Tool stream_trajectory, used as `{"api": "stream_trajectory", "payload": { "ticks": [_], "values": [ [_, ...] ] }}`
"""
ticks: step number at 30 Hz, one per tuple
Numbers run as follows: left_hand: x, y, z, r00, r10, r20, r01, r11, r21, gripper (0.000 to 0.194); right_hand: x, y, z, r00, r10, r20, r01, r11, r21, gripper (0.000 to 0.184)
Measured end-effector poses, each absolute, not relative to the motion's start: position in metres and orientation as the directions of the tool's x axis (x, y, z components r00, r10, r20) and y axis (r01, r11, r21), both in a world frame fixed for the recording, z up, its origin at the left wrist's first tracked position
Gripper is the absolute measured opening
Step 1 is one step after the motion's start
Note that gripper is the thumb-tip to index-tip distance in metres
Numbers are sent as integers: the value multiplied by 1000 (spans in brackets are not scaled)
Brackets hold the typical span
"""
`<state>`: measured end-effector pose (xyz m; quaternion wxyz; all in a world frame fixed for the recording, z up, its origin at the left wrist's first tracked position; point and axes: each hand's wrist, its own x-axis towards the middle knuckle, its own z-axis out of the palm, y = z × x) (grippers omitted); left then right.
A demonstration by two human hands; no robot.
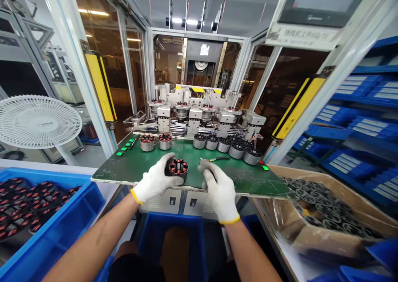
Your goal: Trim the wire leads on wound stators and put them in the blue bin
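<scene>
My left hand (157, 176), in a white glove with a yellow cuff, curls its thumb and fingers round a motor stator (178, 169) wound with red copper wire. The stator stands upright near the front edge of the green worktop (124, 172). To its right, my gloved right hand (219, 189) has its fingers bent together, slightly blurred. I cannot make out what they hold, if anything. Just beyond those fingertips lie pliers (219, 158) with a green and black handle. Two wound stators (165, 141) stand farther back on the left, and several dark unwound stators (224, 144) line the back right.
A winding machine (194, 116) with several stations rises behind the worktop. Wound stators fill the blue bin (66, 224) at left. Bare cores fill a cardboard box (311, 240) at right. Yellow light curtains (101, 87) flank the opening. A white fan (40, 122) stands left.
</scene>
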<state>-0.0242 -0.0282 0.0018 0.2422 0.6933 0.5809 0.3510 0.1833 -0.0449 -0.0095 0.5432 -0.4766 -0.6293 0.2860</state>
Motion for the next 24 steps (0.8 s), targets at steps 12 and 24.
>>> {"api": "stream_trajectory", "payload": {
  "ticks": [12, 24],
  "values": [
    [-4, -21, 5, -58, 992, 109, 807, -18, 590, 72, 160, 12, -31, -266, 753, 601, 419, 652, -631, 39],
    [-15, -126, -25, -312, 936, 165, -385, -283, 879, 67, 138, -105, 29, -493, 710, 503, 574, 699, -426, 31]
  ]
}}
